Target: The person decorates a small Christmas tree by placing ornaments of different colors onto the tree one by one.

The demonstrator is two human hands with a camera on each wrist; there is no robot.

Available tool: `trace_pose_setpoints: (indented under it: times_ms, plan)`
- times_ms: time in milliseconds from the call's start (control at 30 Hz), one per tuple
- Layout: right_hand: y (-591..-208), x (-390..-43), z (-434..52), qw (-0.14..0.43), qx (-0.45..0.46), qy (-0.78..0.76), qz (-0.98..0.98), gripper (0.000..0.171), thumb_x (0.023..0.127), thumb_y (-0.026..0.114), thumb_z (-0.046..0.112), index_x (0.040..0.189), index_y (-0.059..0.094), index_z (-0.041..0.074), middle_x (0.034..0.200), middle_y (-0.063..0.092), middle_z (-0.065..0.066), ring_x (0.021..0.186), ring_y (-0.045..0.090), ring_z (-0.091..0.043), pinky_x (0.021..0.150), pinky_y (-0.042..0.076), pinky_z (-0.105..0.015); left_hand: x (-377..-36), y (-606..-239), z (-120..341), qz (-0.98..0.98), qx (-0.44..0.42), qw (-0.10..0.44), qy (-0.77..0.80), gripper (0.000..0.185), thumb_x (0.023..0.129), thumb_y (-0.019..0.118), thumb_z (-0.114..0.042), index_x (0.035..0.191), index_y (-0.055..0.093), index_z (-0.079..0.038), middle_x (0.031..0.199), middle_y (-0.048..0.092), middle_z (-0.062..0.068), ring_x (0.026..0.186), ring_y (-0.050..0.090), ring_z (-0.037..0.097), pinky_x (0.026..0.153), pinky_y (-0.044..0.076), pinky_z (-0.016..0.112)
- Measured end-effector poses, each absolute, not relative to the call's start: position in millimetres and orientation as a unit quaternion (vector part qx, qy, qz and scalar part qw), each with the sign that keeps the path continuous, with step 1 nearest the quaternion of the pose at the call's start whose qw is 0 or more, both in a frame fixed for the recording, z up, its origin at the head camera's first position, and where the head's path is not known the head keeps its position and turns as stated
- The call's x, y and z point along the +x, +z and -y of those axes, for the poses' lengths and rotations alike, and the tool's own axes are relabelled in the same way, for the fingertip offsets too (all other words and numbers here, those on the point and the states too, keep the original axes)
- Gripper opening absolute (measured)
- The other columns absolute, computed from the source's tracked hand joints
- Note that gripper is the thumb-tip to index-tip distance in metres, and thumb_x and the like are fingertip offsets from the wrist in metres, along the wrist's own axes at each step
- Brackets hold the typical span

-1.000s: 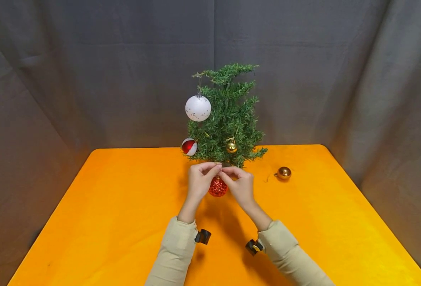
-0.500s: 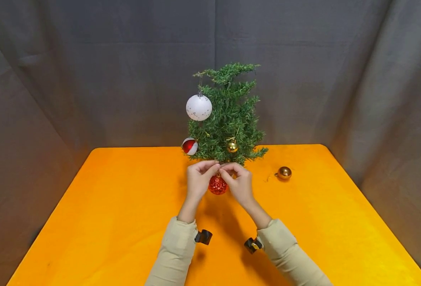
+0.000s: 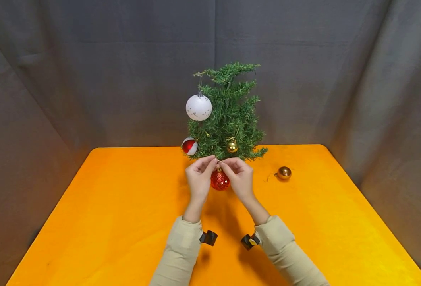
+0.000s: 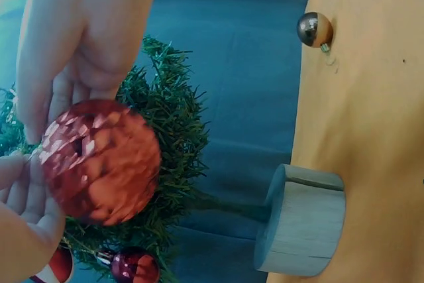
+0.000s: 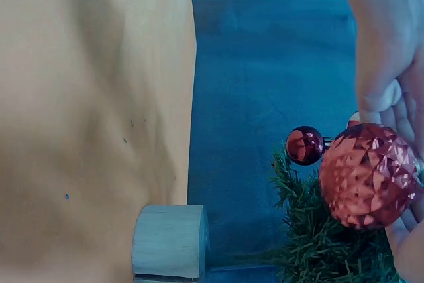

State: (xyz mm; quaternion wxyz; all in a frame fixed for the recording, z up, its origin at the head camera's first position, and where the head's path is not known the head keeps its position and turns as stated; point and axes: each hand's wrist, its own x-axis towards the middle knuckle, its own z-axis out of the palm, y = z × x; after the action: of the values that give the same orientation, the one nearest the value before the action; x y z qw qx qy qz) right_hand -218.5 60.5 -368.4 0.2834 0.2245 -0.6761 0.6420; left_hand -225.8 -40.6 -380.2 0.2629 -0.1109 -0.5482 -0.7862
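Observation:
A red faceted Christmas bauble (image 3: 220, 181) hangs in front of the lower tree, between both hands. My left hand (image 3: 199, 179) pinches its thin hanging loop between thumb and index finger. From the other side, my right hand (image 3: 241, 179) pinches the same loop, the fingertips of both almost meeting above the bauble's cap. Just behind stands a small green Christmas tree (image 3: 232, 111). In the left wrist view the red bauble (image 4: 103, 164) covers part of the branches, and the tree's wooden base (image 4: 305, 220) stands on the table.
On the tree hang a white bauble (image 3: 198, 108), a red-and-white one (image 3: 190, 146), a small gold one (image 3: 232, 146) and a small dark red one (image 5: 305, 145). A bronze bauble (image 3: 284, 173) lies on the orange table (image 3: 110, 206) to the right. Grey curtains (image 3: 142, 79) surround it.
Both hands have shifted slightly up and toward the tree, bringing the red bauble along. A short stretch of loop now shows between the fingertips. The other baubles stay put.

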Motion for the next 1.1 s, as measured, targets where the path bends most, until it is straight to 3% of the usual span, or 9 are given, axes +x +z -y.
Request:
trace_pose_setpoints:
  times_ms: [233, 400, 533, 733, 1100]
  plan:
    - [-366.2, -218.5, -57.2, 0.319, 0.251, 0.621, 0.670, 0.008, 0.081, 0.057, -0.011, 0.080, 0.056, -0.019, 0.091, 0.055, -0.030, 0.070, 0.056, -0.015, 0.063, 0.047, -0.018, -212.9, -361.7, 36.7, 0.596, -0.113, 0.347, -0.715, 0.012, 0.080, 0.061, 0.008, 0.086, 0.063, 0.017, 0.074, 0.061, 0.028, 0.063, 0.059, 0.035, 0.058, 0.047, 0.018]
    - [-362.8, -217.3, -55.3, 0.334, 0.259, 0.602, 0.678, 0.007, 0.082, 0.056, -0.011, 0.080, 0.056, -0.017, 0.095, 0.055, -0.031, 0.071, 0.058, -0.029, 0.065, 0.049, -0.022, -209.6, -356.9, 34.9, 0.613, -0.105, 0.369, -0.690, 0.012, 0.080, 0.061, 0.006, 0.087, 0.064, 0.016, 0.075, 0.063, 0.025, 0.064, 0.060, 0.035, 0.056, 0.046, 0.017]
    - [-358.7, -218.3, -53.7, 0.337, 0.249, 0.598, 0.683, 0.005, 0.082, 0.056, -0.011, 0.082, 0.055, -0.017, 0.086, 0.058, -0.028, 0.066, 0.057, -0.033, 0.061, 0.047, -0.021, -211.9, -354.9, 34.5, 0.617, -0.101, 0.378, -0.683, 0.012, 0.080, 0.062, 0.006, 0.087, 0.064, 0.016, 0.076, 0.063, 0.024, 0.062, 0.059, 0.036, 0.054, 0.045, 0.016]
    - [-356.6, -222.1, -52.0, 0.339, 0.228, 0.607, 0.682, 0.006, 0.081, 0.057, -0.011, 0.081, 0.057, -0.017, 0.070, 0.059, -0.024, 0.055, 0.051, -0.023, 0.053, 0.042, -0.018, -215.6, -353.3, 35.1, 0.621, -0.096, 0.367, -0.686, 0.012, 0.080, 0.062, 0.006, 0.086, 0.063, 0.017, 0.075, 0.063, 0.025, 0.061, 0.058, 0.038, 0.056, 0.045, 0.016]
    - [-362.8, -230.8, -48.4, 0.300, 0.166, 0.668, 0.660, 0.009, 0.082, 0.057, -0.009, 0.082, 0.057, -0.018, 0.070, 0.057, -0.027, 0.055, 0.047, -0.005, 0.051, 0.039, -0.015, -238.3, -376.0, 35.4, 0.641, -0.084, 0.379, -0.662, 0.013, 0.082, 0.064, -0.003, 0.086, 0.068, 0.008, 0.074, 0.065, 0.018, 0.055, 0.055, 0.027, 0.050, 0.040, 0.016]
